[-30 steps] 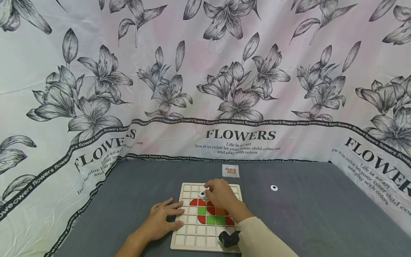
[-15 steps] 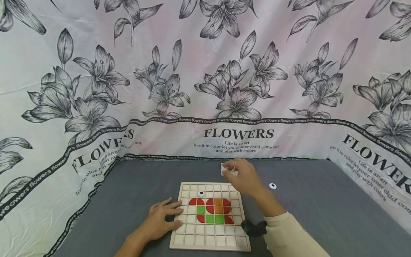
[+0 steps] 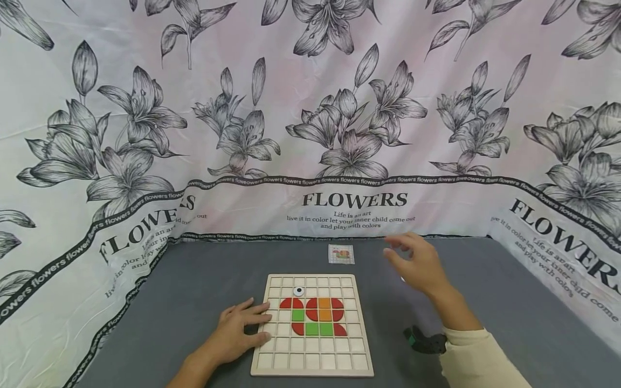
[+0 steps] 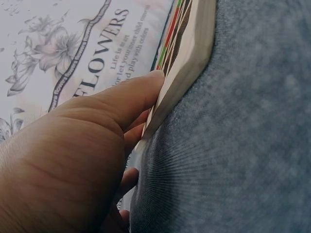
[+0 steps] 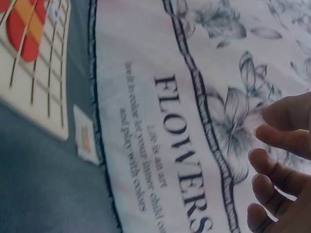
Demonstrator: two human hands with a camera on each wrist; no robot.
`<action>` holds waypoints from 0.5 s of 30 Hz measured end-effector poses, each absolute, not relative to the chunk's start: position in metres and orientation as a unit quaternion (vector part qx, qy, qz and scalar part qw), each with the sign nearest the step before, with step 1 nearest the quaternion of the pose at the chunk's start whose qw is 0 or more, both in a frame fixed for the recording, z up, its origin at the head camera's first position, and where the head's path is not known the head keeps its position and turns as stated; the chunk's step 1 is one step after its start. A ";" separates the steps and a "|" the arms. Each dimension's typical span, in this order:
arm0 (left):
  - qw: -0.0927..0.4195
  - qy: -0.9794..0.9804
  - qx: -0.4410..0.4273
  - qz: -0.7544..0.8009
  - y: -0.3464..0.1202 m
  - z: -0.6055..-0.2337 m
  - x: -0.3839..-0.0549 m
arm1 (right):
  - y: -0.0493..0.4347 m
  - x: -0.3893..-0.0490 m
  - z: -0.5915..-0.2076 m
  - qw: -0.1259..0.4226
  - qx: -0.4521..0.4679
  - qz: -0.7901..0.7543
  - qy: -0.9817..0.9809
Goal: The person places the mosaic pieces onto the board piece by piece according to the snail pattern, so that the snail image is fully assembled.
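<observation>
A wooden grid board (image 3: 312,372) lies on the grey table, with red (image 3: 298,328), green (image 3: 298,315) and orange (image 3: 324,315) pieces in its cells. One white disc (image 3: 298,291) with a black dot sits in an upper cell. My left hand (image 3: 237,330) rests at the board's left side, fingers stretched out; in the left wrist view its thumb (image 4: 141,92) touches the board's edge. Raised over the table right of the board, my right hand (image 3: 418,265) is loosely bent and holds nothing. Below it a sliver of a second white disc (image 3: 402,279) shows, mostly hidden.
Behind the board lies a small card (image 3: 342,254) printed with a coloured grid picture. A white curtain (image 3: 359,207) with flower drawings and lettering stands along the table's back and sides. A black device (image 3: 426,341) is strapped at the right wrist.
The right hand has left the board's upper cells, passed over the card and moved right, to above the loose disc. The left hand has stayed at the board's edge.
</observation>
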State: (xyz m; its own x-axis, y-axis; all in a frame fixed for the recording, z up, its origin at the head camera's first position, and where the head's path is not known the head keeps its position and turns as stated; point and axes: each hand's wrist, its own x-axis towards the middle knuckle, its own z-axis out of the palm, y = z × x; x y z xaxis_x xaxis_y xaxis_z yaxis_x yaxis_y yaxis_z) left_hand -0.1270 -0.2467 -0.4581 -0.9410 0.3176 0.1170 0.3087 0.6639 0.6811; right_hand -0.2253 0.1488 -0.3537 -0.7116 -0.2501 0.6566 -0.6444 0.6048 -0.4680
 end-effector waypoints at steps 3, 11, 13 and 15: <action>0.006 0.913 0.169 0.371 -0.247 -0.458 -0.126 | 0.159 -0.227 -0.363 0.268 0.240 0.365 -0.859; 0.007 0.915 0.162 0.370 -0.247 -0.458 -0.125 | 0.183 -0.241 -0.392 0.239 0.182 0.372 -0.878; 0.007 0.914 0.165 0.371 -0.247 -0.458 -0.125 | 0.189 -0.246 -0.403 0.225 0.172 0.368 -0.886; 0.009 0.914 0.168 0.369 -0.246 -0.458 -0.126 | 0.194 -0.250 -0.414 0.213 0.163 0.360 -0.894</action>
